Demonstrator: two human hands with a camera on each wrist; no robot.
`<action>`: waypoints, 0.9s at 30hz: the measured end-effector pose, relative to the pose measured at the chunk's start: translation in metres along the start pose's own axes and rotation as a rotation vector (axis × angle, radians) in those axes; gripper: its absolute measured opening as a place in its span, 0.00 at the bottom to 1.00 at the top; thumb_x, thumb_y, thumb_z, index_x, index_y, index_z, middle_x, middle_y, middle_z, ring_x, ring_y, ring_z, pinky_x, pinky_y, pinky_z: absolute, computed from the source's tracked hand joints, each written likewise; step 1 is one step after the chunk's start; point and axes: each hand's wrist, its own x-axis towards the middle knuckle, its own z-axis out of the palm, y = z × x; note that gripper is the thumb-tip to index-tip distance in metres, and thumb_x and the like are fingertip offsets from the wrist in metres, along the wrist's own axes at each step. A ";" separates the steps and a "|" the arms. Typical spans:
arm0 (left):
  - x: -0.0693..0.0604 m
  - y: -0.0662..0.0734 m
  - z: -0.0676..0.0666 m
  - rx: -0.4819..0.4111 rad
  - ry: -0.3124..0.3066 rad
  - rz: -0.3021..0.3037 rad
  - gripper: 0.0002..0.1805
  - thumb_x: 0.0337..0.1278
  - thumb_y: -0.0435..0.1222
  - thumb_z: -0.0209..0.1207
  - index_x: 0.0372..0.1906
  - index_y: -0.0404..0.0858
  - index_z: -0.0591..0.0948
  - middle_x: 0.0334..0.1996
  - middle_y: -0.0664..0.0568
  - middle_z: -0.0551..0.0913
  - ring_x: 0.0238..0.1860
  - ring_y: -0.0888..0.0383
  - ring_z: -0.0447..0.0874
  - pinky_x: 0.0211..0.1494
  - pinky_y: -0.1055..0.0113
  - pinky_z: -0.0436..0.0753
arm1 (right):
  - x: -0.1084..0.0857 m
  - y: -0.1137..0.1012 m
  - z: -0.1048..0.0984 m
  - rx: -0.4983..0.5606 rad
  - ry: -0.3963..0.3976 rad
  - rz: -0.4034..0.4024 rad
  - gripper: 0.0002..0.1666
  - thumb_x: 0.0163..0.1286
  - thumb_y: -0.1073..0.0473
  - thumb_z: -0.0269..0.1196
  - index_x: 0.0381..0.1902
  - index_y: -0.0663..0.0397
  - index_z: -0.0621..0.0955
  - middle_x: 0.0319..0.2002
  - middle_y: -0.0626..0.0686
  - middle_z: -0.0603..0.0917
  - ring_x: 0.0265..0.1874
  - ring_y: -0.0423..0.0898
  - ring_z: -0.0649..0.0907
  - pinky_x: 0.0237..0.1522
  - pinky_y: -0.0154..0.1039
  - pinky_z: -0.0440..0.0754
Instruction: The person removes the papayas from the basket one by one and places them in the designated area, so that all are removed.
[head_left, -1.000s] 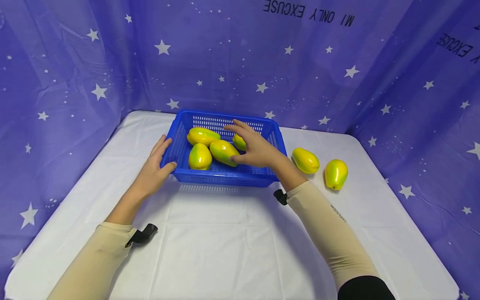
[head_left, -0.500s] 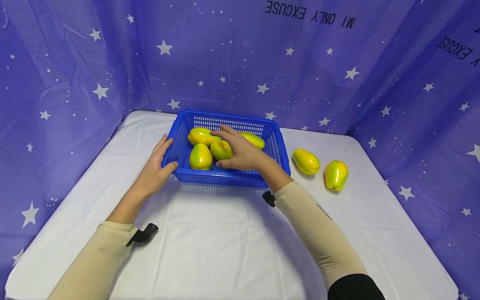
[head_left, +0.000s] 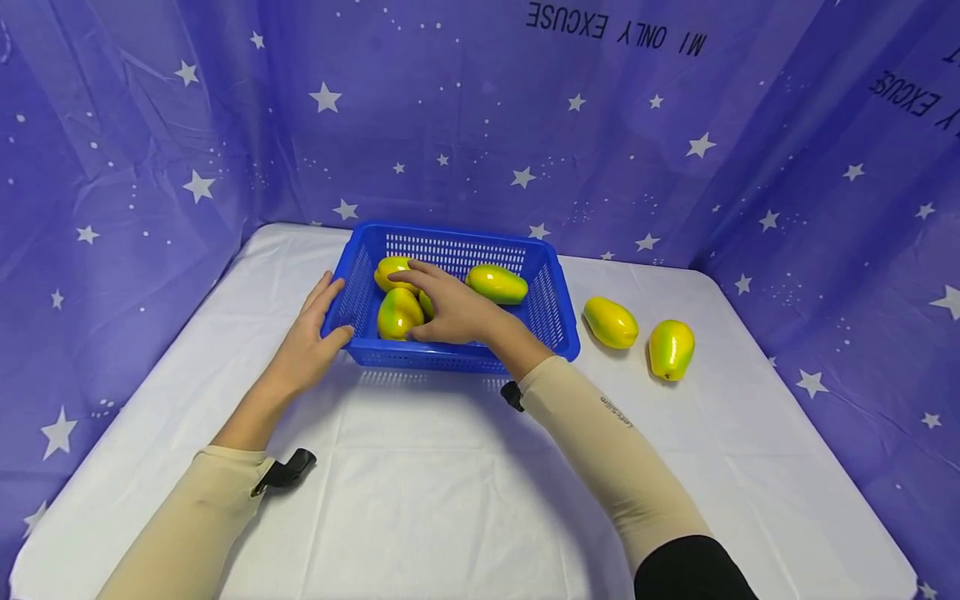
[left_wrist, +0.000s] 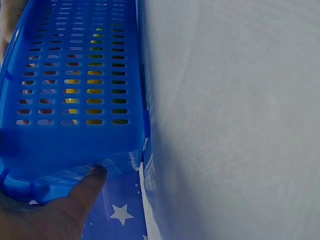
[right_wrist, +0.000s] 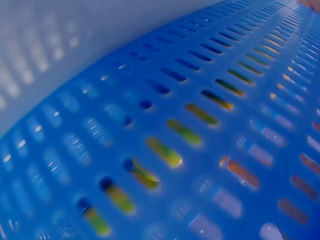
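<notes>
A blue plastic basket (head_left: 450, 357) with slotted walls stands on the white-covered table. My left hand (head_left: 303, 350) holds its left end, the fingers along the outer wall and the thumb at the front corner; one finger (left_wrist: 90, 187) shows against the wall in the left wrist view. Inside the basket my right hand (head_left: 453, 312) grips a yellow-green papaya (head_left: 426, 304), mostly hidden behind the hand. Touching distance to its left are a front papaya (head_left: 399, 315) and a back papaya (head_left: 392, 271), partly covered by the fingers. Another papaya (head_left: 497, 284) lies to the right, apart from the hand.
Two more papayas, one nearer the basket (head_left: 611, 322) and one farther right (head_left: 672, 350), lie on the white cloth (head_left: 420, 492). A purple star-patterned curtain (head_left: 450, 108) surrounds the table's back and sides. In the right wrist view, the slotted basket wall (right_wrist: 165, 115) fills most of the frame.
My right hand has moved left inside the basket, and the middle papaya has turned and shifted left with it. The right-hand papaya is now uncovered. My left hand stays in place.
</notes>
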 end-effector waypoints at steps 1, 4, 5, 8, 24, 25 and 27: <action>0.000 0.000 0.000 -0.001 0.001 0.004 0.39 0.61 0.33 0.52 0.76 0.32 0.53 0.77 0.43 0.41 0.76 0.45 0.38 0.74 0.45 0.43 | 0.002 -0.001 0.001 -0.007 -0.005 0.000 0.48 0.57 0.50 0.71 0.74 0.38 0.63 0.76 0.53 0.51 0.73 0.49 0.58 0.67 0.51 0.63; 0.000 0.000 0.000 -0.005 0.003 0.012 0.39 0.61 0.32 0.52 0.76 0.32 0.53 0.77 0.43 0.41 0.76 0.44 0.38 0.74 0.44 0.43 | 0.008 -0.002 0.003 -0.022 -0.016 0.000 0.48 0.57 0.49 0.72 0.73 0.36 0.64 0.76 0.53 0.51 0.73 0.49 0.58 0.67 0.51 0.63; 0.000 -0.001 0.000 -0.006 0.003 0.012 0.39 0.61 0.32 0.52 0.76 0.32 0.53 0.77 0.43 0.41 0.76 0.44 0.38 0.73 0.44 0.43 | 0.010 -0.002 0.004 -0.024 -0.019 -0.002 0.48 0.57 0.49 0.72 0.73 0.37 0.64 0.76 0.53 0.51 0.73 0.49 0.57 0.67 0.51 0.63; 0.000 -0.003 0.001 -0.006 0.001 0.012 0.39 0.61 0.32 0.52 0.76 0.31 0.53 0.77 0.43 0.41 0.76 0.45 0.38 0.73 0.44 0.43 | 0.014 -0.003 0.006 -0.041 -0.024 -0.003 0.48 0.57 0.49 0.72 0.73 0.35 0.65 0.76 0.50 0.52 0.74 0.47 0.55 0.68 0.51 0.62; 0.002 -0.005 0.000 0.003 -0.005 -0.003 0.39 0.61 0.33 0.52 0.76 0.32 0.53 0.78 0.46 0.41 0.76 0.47 0.38 0.74 0.45 0.44 | 0.027 -0.007 0.014 -0.107 -0.077 -0.041 0.45 0.58 0.53 0.72 0.72 0.39 0.66 0.76 0.45 0.53 0.73 0.43 0.55 0.69 0.46 0.62; 0.001 -0.004 0.000 0.005 -0.005 0.000 0.39 0.61 0.33 0.52 0.76 0.32 0.53 0.77 0.46 0.41 0.76 0.47 0.38 0.74 0.45 0.44 | 0.028 -0.008 0.014 -0.111 -0.084 -0.048 0.45 0.58 0.53 0.72 0.72 0.39 0.67 0.76 0.46 0.54 0.74 0.43 0.55 0.69 0.45 0.62; 0.001 -0.004 0.000 0.013 -0.005 0.002 0.39 0.61 0.32 0.52 0.75 0.31 0.53 0.77 0.45 0.41 0.76 0.47 0.38 0.74 0.45 0.44 | 0.030 -0.009 0.015 -0.119 -0.096 -0.063 0.45 0.58 0.53 0.72 0.72 0.40 0.67 0.76 0.47 0.55 0.74 0.43 0.55 0.69 0.44 0.61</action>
